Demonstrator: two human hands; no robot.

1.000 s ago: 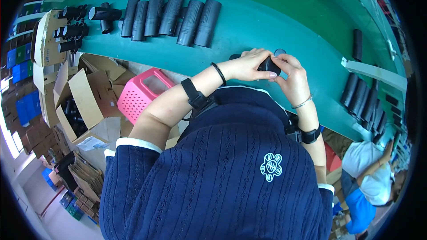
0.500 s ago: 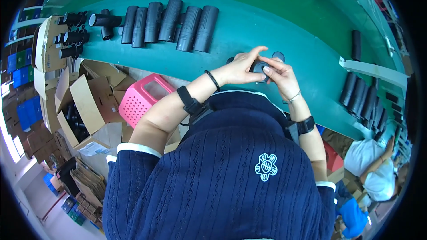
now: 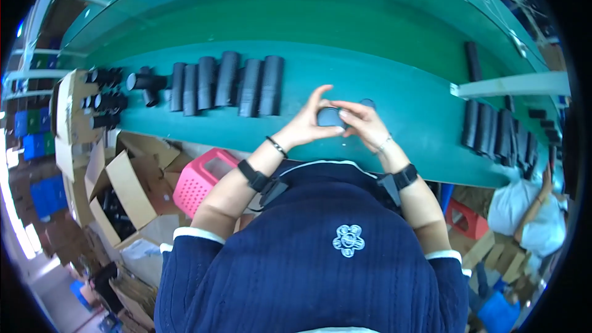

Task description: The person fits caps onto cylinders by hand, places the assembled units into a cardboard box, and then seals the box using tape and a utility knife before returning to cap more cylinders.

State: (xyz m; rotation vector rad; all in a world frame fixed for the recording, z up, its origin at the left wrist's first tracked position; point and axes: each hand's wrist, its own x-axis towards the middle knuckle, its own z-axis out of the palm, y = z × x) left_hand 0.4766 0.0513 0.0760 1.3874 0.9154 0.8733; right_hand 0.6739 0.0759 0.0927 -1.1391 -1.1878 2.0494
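Close in front of my body, over the bench, a dark round piece (image 3: 331,117) shows its flat grey end between my two hands; its length is hidden. My left hand (image 3: 306,124) is closed around its left side, index finger raised. Against its right edge press the fingers and thumb of my right hand (image 3: 366,127). Just behind the right hand another dark round end (image 3: 367,103) shows, mostly covered. To the left on the bench stretches a row of ribbed black cylinders (image 3: 228,79).
Black tubular parts (image 3: 147,82) and a carton (image 3: 73,108) of them lie at the left end of the green bench (image 3: 407,148). More black cylinders (image 3: 490,128) stand right, beyond a pale metal bar (image 3: 512,86). A pink stool (image 3: 200,179) and open cartons (image 3: 131,188) sit below left.
The whole view has shifted as my head moved. My hands are farther left along the bench, and the piece's flat end shows more fully between them. Both hands still hold it.
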